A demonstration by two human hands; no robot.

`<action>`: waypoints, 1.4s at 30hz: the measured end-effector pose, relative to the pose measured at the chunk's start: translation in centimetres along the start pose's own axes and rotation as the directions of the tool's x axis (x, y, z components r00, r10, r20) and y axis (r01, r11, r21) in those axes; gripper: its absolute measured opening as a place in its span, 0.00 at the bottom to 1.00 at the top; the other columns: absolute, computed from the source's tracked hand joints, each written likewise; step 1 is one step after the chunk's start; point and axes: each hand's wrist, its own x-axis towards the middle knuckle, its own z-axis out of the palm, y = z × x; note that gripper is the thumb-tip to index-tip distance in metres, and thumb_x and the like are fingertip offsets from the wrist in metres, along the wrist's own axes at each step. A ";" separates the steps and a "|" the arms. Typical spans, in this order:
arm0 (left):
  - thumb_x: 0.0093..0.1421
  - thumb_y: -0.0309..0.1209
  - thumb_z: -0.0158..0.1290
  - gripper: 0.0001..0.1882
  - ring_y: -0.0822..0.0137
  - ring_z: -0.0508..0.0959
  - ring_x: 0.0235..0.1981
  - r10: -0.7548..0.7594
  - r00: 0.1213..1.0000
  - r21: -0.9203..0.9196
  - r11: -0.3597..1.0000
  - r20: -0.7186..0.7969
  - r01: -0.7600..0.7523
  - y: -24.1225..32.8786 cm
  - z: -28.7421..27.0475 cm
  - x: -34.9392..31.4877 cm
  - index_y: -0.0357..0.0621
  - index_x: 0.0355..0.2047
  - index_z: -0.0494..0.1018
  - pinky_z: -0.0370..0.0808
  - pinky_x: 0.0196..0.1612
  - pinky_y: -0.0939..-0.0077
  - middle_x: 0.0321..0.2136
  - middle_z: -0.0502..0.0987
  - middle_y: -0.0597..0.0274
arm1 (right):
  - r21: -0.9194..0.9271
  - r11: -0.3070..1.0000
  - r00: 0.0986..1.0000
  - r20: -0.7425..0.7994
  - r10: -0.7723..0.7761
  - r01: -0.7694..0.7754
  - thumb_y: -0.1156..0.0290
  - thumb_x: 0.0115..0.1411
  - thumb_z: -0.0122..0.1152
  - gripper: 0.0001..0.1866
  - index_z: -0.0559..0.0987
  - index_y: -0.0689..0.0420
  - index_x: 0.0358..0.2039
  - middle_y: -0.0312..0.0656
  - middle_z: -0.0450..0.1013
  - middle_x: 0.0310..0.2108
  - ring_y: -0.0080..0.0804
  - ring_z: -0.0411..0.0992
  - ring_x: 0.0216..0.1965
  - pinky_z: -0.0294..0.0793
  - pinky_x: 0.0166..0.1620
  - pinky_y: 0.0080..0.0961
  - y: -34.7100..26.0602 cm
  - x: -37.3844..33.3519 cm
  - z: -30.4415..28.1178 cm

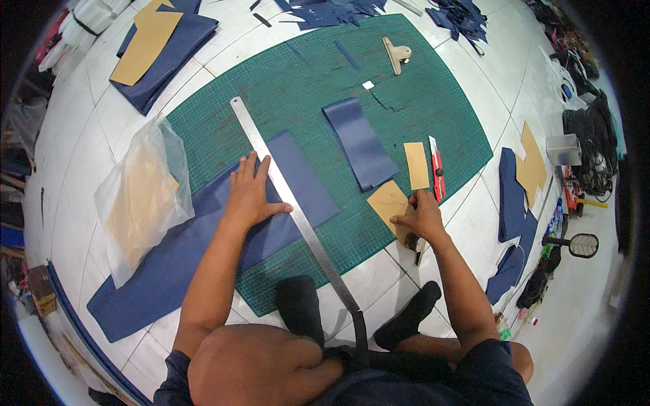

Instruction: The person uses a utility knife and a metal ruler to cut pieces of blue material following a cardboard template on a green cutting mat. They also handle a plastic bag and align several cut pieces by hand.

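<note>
My left hand (pixel 250 196) lies flat with its fingers spread on a strip of navy fabric (pixel 196 250). Its fingertips and thumb touch the long steel ruler (pixel 302 223), which crosses the fabric at a slant. My right hand (pixel 423 218) is closed at the edge of a tan card pattern (pixel 386 205) with handwriting on it. Under that palm a dark, shiny object is mostly hidden. Beyond the hand lie a smaller tan card (pixel 416 166) and a red utility knife (pixel 437 170). A cut navy piece (pixel 359 144) rests between both hands, farther off.
Beneath everything is a green cutting mat (pixel 271 277) on white floor tiles. A bulldog clip (pixel 396 55) sits at its far side. A plastic bag of tan patterns (pixel 145 196) stands left. Navy fabric (pixel 166 61) and scraps (pixel 332 10) lie beyond; more fabric (pixel 512 196) lies right.
</note>
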 end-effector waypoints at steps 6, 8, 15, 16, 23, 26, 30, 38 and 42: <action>0.36 0.58 0.75 0.65 0.36 0.49 0.73 0.026 1.000 -0.029 0.999 -0.005 -0.026 0.7 0.0 0.2 0.48 0.71 0.57 0.54 0.70 0.33 0.72 0.50 0.39 | 0.644 0.738 0.979 0.115 0.167 -0.201 0.72 0.56 0.74 0.15 0.72 0.56 0.32 0.34 0.73 0.28 0.25 0.71 0.31 0.72 0.35 0.26 5.6 1.7 -2.4; 0.36 0.58 0.75 0.64 0.35 0.49 0.73 0.009 1.000 -0.031 0.999 -0.009 -0.009 0.8 -0.3 0.2 0.50 0.71 0.57 0.54 0.69 0.33 0.72 0.50 0.38 | 0.803 0.559 0.967 0.080 0.241 -0.205 0.73 0.61 0.69 0.12 0.73 0.58 0.40 0.37 0.76 0.34 0.25 0.75 0.35 0.76 0.39 0.26 5.4 1.5 -4.3; 0.36 0.56 0.76 0.63 0.34 0.50 0.73 -0.005 0.999 -0.060 0.998 -0.036 0.003 -0.2 0.4 0.3 0.46 0.70 0.59 0.54 0.69 0.32 0.71 0.49 0.33 | 0.955 0.294 0.978 -0.089 0.189 0.031 0.67 0.68 0.59 0.14 0.75 0.61 0.50 0.41 0.77 0.43 0.28 0.77 0.43 0.77 0.46 0.28 -3.2 2.9 -5.3; 0.36 0.56 0.76 0.63 0.34 0.50 0.73 -0.007 0.999 -0.078 0.997 -0.034 0.005 -0.3 0.3 0.2 0.45 0.70 0.59 0.54 0.70 0.33 0.71 0.49 0.33 | 0.862 0.504 0.991 -0.013 0.133 -0.057 0.66 0.67 0.61 0.14 0.78 0.60 0.48 0.38 0.78 0.41 0.26 0.76 0.42 0.75 0.46 0.26 -4.7 3.4 -4.4; 0.36 0.59 0.74 0.68 0.36 0.51 0.73 0.007 0.997 -0.058 0.998 -0.079 -0.011 0.2 1.1 0.5 0.35 0.69 0.56 0.53 0.70 0.34 0.71 0.50 0.33 | 0.721 0.691 0.998 -0.002 -0.068 0.048 0.65 0.64 0.66 0.18 0.78 0.61 0.51 0.41 0.80 0.34 0.28 0.77 0.35 0.76 0.39 0.28 -18.2 9.5 5.7; 0.36 0.61 0.73 0.70 0.36 0.50 0.73 -0.038 0.989 -0.017 0.999 -0.145 0.036 0.8 1.9 0.3 0.30 0.69 0.53 0.52 0.70 0.34 0.70 0.50 0.32 | 0.625 0.776 0.996 -0.049 -0.073 0.088 0.64 0.63 0.67 0.18 0.79 0.60 0.49 0.43 0.80 0.32 0.30 0.79 0.33 0.77 0.37 0.31 -20.1 10.1 6.7; 0.36 0.59 0.73 0.70 0.37 0.49 0.73 -0.069 0.989 -0.019 0.998 -0.127 0.067 0.8 2.4 0.3 0.29 0.69 0.52 0.50 0.70 0.33 0.70 0.50 0.32 | 0.556 0.820 0.990 -0.087 -0.109 0.140 0.63 0.61 0.68 0.18 0.79 0.59 0.48 0.44 0.80 0.31 0.34 0.79 0.32 0.77 0.37 0.33 -20.8 9.8 7.0; 0.36 0.56 0.75 0.69 0.36 0.48 0.74 -0.057 0.992 -0.084 0.995 -0.116 0.047 0.9 1.7 0.2 0.27 0.69 0.52 0.49 0.71 0.34 0.69 0.51 0.30 | 0.504 0.847 0.985 -0.117 -0.127 0.170 0.60 0.59 0.70 0.21 0.81 0.58 0.48 0.44 0.80 0.31 0.38 0.79 0.32 0.77 0.37 0.36 -20.9 9.5 6.9; 0.36 0.56 0.75 0.69 0.35 0.48 0.73 -0.049 0.992 -0.109 0.993 -0.115 0.037 0.4 1.8 0.3 0.26 0.68 0.53 0.49 0.71 0.35 0.69 0.51 0.29 | 0.498 0.847 0.982 -0.133 -0.137 0.186 0.62 0.57 0.71 0.20 0.81 0.59 0.47 0.47 0.79 0.32 0.43 0.78 0.33 0.76 0.39 0.40 -21.2 9.5 7.0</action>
